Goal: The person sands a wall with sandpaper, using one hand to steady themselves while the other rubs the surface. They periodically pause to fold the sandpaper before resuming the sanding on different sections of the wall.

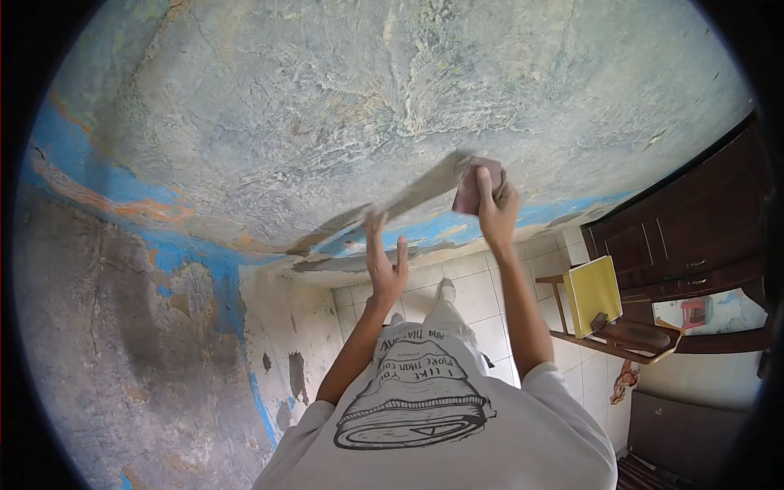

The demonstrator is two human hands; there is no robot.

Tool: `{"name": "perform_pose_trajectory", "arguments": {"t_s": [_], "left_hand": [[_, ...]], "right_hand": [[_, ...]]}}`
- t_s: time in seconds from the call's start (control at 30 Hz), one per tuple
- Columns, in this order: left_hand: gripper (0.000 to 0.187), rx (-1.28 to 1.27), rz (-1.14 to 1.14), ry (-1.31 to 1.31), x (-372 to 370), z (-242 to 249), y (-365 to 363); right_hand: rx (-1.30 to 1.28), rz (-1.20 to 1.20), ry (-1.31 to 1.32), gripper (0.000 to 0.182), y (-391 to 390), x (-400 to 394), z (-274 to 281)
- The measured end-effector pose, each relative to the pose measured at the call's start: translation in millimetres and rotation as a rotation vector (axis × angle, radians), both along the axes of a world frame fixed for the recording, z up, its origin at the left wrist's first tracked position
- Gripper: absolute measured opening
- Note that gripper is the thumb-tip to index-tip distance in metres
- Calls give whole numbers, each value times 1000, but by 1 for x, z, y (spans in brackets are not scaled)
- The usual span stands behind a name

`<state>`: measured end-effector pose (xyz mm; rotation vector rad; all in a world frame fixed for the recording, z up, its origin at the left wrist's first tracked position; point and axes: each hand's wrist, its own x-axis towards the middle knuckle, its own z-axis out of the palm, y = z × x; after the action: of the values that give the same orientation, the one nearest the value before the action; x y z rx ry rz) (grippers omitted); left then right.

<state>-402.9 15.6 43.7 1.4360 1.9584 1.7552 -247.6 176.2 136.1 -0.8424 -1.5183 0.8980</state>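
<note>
A folded reddish-brown piece of sandpaper (469, 193) is held flat against the wall by my right hand (500, 211), thumb across its face and fingers behind its edge. The wall (327, 122) is rough grey plaster with patches of blue and orange paint. To the left, my left hand (387, 265) has its fingers stretched out and thumb apart, fingertips close to the lower part of the wall. Nothing is in it. The shadow of the hands and sandpaper falls across the plaster.
On the right stands a wooden chair (655, 333) with a yellow panel (594, 292) and a small dark block (600, 321) on it. Behind it is a dark brown wardrobe (694, 220) with a mirror (719, 314). A crumpled reddish cloth (625, 382) lies on the tiled floor (475, 296).
</note>
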Motion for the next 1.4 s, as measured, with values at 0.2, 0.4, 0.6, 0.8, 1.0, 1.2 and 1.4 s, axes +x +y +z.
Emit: {"name": "perform_pose_trajectory", "arguments": {"t_s": [0.2,0.4,0.6,0.8,1.0,1.2,1.4], "left_hand": [[46,-40,-405,-677,1,44,-6],[44,-202,-600,-719,10,61,-18],[37,-118,-323,-695,23,30,-32],[34,-45,-59,-755,16,49,-32],[34,76,-82,-870,12,54,-17],[31,-11,22,-553,-4,75,2],[33,199,105,-280,-17,119,45]], "right_hand": [[-592,261,118,54,-87,-15,-9],[-680,344,10,58,-119,-17,-48],[-354,341,-392,57,-127,-8,-92],[-672,344,149,45,-138,-15,-67],[-597,456,90,23,-124,-21,-51],[-332,503,-211,22,-79,-24,-23],[-222,438,104,18,-23,-14,7]]}}
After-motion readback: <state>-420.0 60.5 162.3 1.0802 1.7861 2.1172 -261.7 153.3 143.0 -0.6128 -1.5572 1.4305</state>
